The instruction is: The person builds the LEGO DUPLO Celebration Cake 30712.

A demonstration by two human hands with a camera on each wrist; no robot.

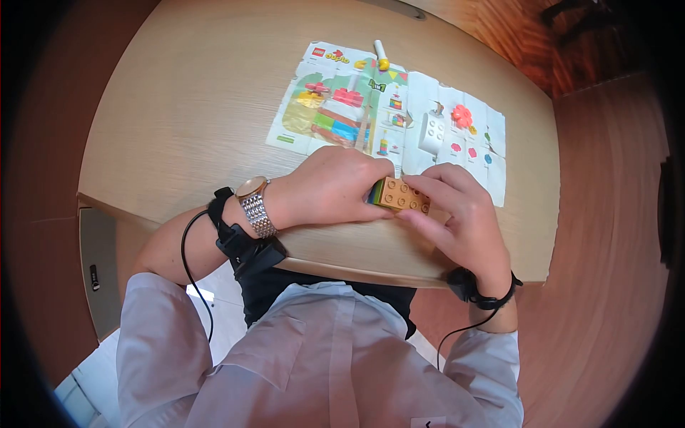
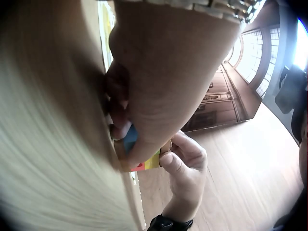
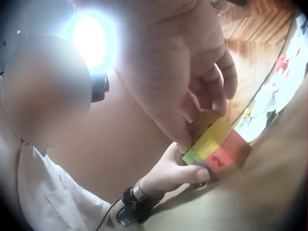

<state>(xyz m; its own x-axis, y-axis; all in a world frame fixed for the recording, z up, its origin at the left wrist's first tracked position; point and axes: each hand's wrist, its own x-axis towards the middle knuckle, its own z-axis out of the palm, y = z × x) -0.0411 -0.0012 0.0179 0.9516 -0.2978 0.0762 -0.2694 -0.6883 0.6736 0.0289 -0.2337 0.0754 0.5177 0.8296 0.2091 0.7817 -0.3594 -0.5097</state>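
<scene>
A stack of toy building bricks is held between both hands near the table's front edge. Its top is a tan studded brick [image 1: 403, 194]. Beneath that, in the right wrist view, come a yellow brick [image 3: 219, 136], a red brick [image 3: 228, 153] marked with a 2, and a green part [image 3: 191, 159]. Blue [image 2: 129, 139] shows low in the left wrist view. My left hand [image 1: 332, 187] grips the stack from the left, fingers curled round it. The right hand [image 1: 462, 214] pinches the tan brick between thumb and fingers, covering its right end.
Behind the hands lies a creased instruction sheet [image 1: 285, 143] on the wooden table [image 1: 171, 121]. On it are a white brick [image 1: 432, 133] and a coral flower piece [image 1: 462, 116]. A white stick piece with a yellow base [image 1: 382, 57] lies at its far edge.
</scene>
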